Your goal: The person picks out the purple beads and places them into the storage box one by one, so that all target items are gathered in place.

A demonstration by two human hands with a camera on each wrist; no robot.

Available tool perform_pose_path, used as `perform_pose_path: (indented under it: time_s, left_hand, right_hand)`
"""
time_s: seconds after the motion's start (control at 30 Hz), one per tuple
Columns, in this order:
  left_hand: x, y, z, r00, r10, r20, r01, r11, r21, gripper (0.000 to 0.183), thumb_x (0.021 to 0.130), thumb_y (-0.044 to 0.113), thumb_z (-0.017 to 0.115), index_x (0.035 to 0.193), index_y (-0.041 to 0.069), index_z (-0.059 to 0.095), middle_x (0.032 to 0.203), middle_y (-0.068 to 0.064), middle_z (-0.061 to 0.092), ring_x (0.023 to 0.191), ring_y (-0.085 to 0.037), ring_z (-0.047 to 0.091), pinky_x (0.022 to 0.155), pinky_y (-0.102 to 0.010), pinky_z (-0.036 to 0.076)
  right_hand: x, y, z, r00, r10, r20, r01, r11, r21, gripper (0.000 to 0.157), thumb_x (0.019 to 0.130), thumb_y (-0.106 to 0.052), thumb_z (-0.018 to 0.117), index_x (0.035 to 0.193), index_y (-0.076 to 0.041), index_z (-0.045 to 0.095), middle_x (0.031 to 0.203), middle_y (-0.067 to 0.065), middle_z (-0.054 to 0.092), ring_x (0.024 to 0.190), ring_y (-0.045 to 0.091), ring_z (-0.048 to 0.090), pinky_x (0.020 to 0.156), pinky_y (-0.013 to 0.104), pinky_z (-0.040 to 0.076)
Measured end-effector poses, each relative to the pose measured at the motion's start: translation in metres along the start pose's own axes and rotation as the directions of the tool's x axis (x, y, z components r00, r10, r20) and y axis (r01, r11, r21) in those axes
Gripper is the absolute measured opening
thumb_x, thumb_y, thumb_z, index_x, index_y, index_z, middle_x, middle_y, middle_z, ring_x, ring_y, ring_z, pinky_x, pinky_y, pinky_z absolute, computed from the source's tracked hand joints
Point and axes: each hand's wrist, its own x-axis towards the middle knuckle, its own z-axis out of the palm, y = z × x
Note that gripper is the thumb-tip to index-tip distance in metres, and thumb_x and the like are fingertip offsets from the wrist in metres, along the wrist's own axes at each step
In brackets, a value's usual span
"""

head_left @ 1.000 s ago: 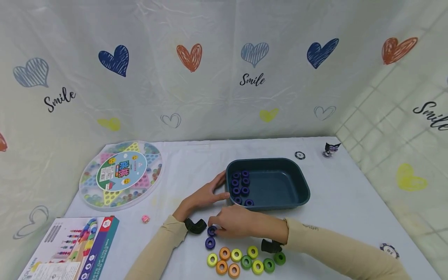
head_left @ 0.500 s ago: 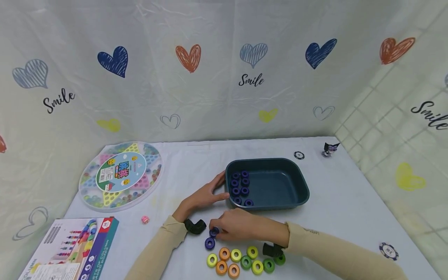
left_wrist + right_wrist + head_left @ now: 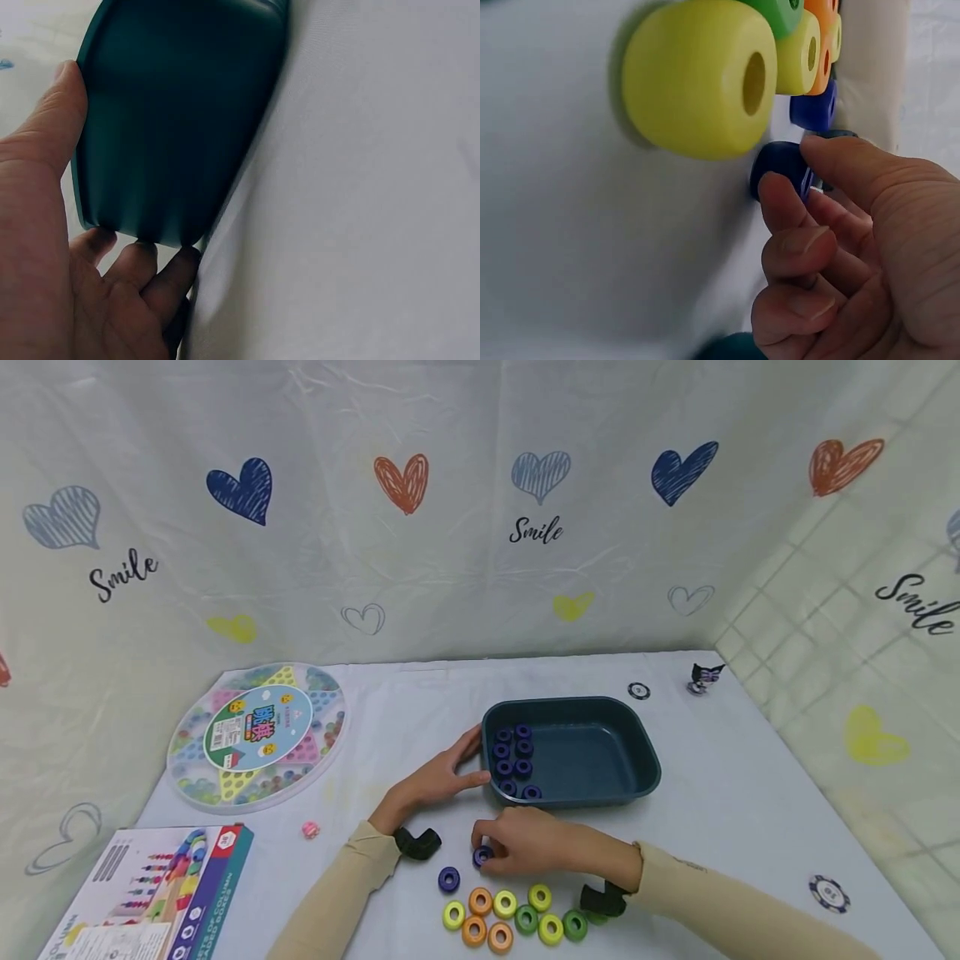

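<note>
A dark teal plastic tray [image 3: 592,760] stands mid-table, with several dark blue ring-shaped beads [image 3: 523,749] lined up in two columns at its left end. My left hand [image 3: 438,779] holds the tray's near-left corner; in the left wrist view the thumb lies along one side and bent fingertips touch the end wall. Between thumb and forefinger my right hand [image 3: 532,842] pinches one dark blue bead [image 3: 780,166], just in front of the tray and close over the cloth. Another dark blue bead [image 3: 448,880] lies to its left on the table.
Nearer the front lie several yellow [image 3: 551,930], orange [image 3: 474,931] and green beads [image 3: 575,926]. At left are a round Chinese checkers set [image 3: 258,735], a printed toy box [image 3: 150,893] and a small pink piece [image 3: 311,831]. Poker chips [image 3: 829,893] and a figurine [image 3: 705,677] sit at right.
My right hand has taken hold of one of the two dark blue beads and carried it to the right, away from the other. The left hand stays at the tray.
</note>
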Motion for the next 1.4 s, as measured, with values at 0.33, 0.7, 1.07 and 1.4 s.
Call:
perform_pose_path:
  time_s: [0.33,0.7,1.07,1.4]
  left_hand:
    - [0.0,-0.002,-0.001,1.0,0.011,-0.001,-0.011,1.0,-0.008,0.082,0.082,0.048,0.06,0.143,0.037,0.006,0.146,0.012,0.021,0.131,-0.005,0.021,0.106,-0.04,0.019]
    - [-0.001,-0.003,-0.001,1.0,0.012,-0.004,-0.012,1.0,-0.018,0.082,0.082,0.049,0.06,0.143,0.038,0.007,0.145,0.012,0.022,0.131,-0.006,0.021,0.105,-0.041,0.02]
    - [-0.001,-0.001,-0.001,1.0,-0.014,0.004,0.014,1.0,-0.012,0.082,0.082,0.05,0.059,0.143,0.038,0.006,0.145,0.012,0.022,0.131,-0.005,0.02,0.106,-0.04,0.019]
    - [0.0,-0.002,0.0,1.0,-0.003,0.01,0.004,1.0,-0.02,0.081,0.082,0.049,0.059,0.142,0.039,0.006,0.144,0.013,0.023,0.131,-0.003,0.02,0.106,-0.04,0.019]
  right_hand:
    - [-0.01,0.007,-0.001,0.998,0.06,0.036,-0.064,0.988,0.139,0.026,0.083,-0.031,0.064,0.105,-0.017,0.062,0.065,-0.019,0.054,0.054,-0.004,0.048,0.054,0.015,0.041]
    - [-0.018,-0.002,-0.015,0.999,0.039,-0.002,-0.038,0.99,0.133,0.027,0.084,-0.034,0.063,0.104,-0.017,0.062,0.067,-0.022,0.055,0.056,-0.006,0.05,0.053,0.014,0.042]
    - [-0.03,0.001,-0.049,0.992,0.098,-0.083,-0.082,0.981,0.176,0.031,0.084,-0.037,0.062,0.105,-0.014,0.062,0.067,-0.018,0.057,0.057,-0.001,0.052,0.054,0.018,0.045]
    - [-0.039,0.035,-0.08,0.968,0.129,-0.215,-0.103,0.986,0.129,0.032,0.085,-0.035,0.061,0.105,-0.009,0.062,0.068,-0.014,0.058,0.057,0.004,0.052,0.053,0.022,0.045]
